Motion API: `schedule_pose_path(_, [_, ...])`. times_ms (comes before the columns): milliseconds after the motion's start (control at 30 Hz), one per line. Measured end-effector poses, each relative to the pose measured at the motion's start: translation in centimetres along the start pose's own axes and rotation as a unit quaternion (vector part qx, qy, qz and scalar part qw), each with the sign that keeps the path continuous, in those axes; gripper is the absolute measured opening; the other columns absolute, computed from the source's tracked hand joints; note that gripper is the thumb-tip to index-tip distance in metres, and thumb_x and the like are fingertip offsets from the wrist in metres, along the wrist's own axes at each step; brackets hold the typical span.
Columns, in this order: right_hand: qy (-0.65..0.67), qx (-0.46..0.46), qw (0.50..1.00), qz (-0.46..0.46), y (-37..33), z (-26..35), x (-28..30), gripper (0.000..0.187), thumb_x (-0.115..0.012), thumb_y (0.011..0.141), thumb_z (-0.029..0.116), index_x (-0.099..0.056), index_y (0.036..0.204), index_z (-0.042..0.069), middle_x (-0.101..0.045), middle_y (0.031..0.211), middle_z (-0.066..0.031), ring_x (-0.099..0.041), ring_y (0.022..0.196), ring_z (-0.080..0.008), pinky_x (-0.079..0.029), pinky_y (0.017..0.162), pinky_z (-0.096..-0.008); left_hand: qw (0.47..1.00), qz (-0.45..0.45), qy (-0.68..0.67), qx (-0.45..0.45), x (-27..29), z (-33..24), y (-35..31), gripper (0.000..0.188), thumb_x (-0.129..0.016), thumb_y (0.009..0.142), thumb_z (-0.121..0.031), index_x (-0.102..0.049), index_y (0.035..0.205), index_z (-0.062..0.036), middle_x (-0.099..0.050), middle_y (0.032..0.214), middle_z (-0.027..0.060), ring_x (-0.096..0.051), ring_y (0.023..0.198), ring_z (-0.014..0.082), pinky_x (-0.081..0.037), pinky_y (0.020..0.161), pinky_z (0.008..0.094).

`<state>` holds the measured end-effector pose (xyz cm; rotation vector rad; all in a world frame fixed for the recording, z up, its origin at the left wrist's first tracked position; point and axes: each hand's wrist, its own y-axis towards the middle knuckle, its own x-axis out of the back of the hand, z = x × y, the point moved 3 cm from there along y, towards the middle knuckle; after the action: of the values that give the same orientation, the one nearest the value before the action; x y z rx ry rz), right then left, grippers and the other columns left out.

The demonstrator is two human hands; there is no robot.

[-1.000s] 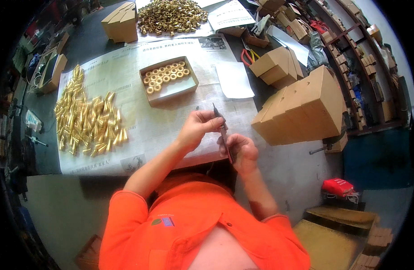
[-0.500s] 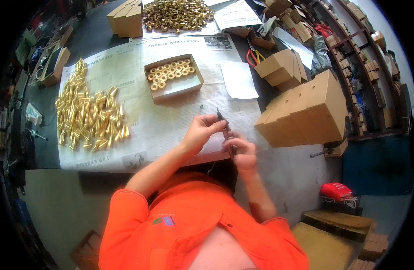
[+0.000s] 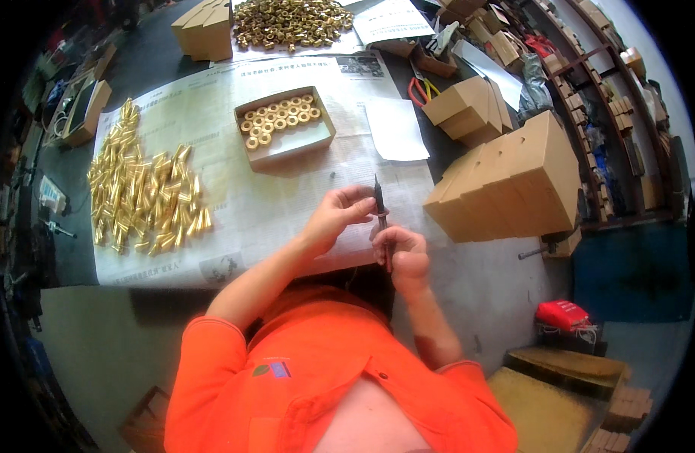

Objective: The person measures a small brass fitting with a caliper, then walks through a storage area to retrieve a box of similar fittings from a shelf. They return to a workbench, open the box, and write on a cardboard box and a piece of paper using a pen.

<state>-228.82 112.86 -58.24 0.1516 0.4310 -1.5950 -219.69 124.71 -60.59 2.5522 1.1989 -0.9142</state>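
Note:
A slim dark tool with a pointed end (image 3: 378, 195) stands nearly upright in front of me, over the near edge of the newspaper; its exact kind is unclear. My right hand (image 3: 405, 255) is closed, its fingers wrapped around the tool's lower part. On the tool's shaft, below the point, the thumb and fingertips of my left hand (image 3: 340, 217) close from the left side. Whether something small also sits between those fingertips is too small to tell. Beyond the hands lies an open cardboard box (image 3: 294, 143) with rows of brass rings (image 3: 283, 115) in its far part.
Newspaper (image 3: 279, 204) covers the dark table. Tapered brass pieces (image 3: 147, 192) are heaped at left, brass nuts (image 3: 291, 23) at the back. White paper (image 3: 396, 130), red-and-yellow-handled pliers (image 3: 421, 90) and cardboard boxes (image 3: 506, 185) lie at right, shelving (image 3: 619, 113) beyond.
The tool has swung more upright, its point now aimed away from me. My left fingers have slid a little lower from its tip. The whole view has shifted slightly.

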Motion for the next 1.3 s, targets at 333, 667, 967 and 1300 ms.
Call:
schedule_pose_path(333, [0.23, -0.045, 0.97, 0.069, 0.3, -0.9, -0.1, 0.027, -0.041, 0.056, 0.001, -0.056, 0.077, -0.007, -0.051, 0.08, -0.0113, -0.045, 0.059, -0.0123, -0.038, 0.049, -0.0223, 0.996, 0.088, -0.015, 0.02, 0.0, -0.7, 0.0, 0.023, -0.061, 0.083, -0.019, -0.059, 0.096, 0.0002, -0.062, 0.097, 0.0102, -0.059, 0.09, 0.0163, -0.046, 0.081, 0.0299])
schedule_pose_path(667, [0.143, -0.023, 0.987, 0.072, 0.3, -0.8, 0.0, 0.025, -0.04, 0.058, 0.002, -0.056, 0.076, -0.007, -0.05, 0.078, -0.0131, -0.044, 0.055, -0.0138, -0.039, 0.048, -0.0233, 0.996, 0.041, 0.067, -0.039, 0.3, -0.2, 0.1, 0.023, -0.063, 0.081, -0.017, -0.06, 0.094, 0.0016, -0.063, 0.095, 0.0128, -0.059, 0.088, 0.0171, -0.046, 0.081, 0.0294])
schedule_pose_path(967, [0.175, -0.031, 0.983, 0.042, 0.1, -0.6, -0.5, 0.025, -0.038, 0.058, 0.0, -0.056, 0.074, -0.007, -0.051, 0.072, -0.0134, -0.044, 0.052, -0.0138, -0.037, 0.045, -0.0231, 0.997, 0.067, -0.016, 0.017, 0.2, -0.1, 0.1, 0.021, -0.063, 0.082, -0.016, -0.062, 0.091, 0.0031, -0.064, 0.091, 0.0129, -0.06, 0.085, 0.0165, -0.047, 0.079, 0.0288])
schedule_pose_path(1300, [0.251, -0.058, 0.966, 0.027, 0.1, -0.9, -0.4, 0.018, -0.04, 0.063, 0.002, -0.055, 0.071, -0.004, -0.053, 0.074, -0.0124, -0.041, 0.05, -0.0127, -0.036, 0.043, -0.023, 0.998, 0.064, 0.008, -0.004, 0.6, 0.3, 0.3, 0.02, -0.06, 0.083, -0.013, -0.061, 0.093, 0.0042, -0.064, 0.09, 0.0143, -0.06, 0.085, 0.0177, -0.046, 0.081, 0.0302])
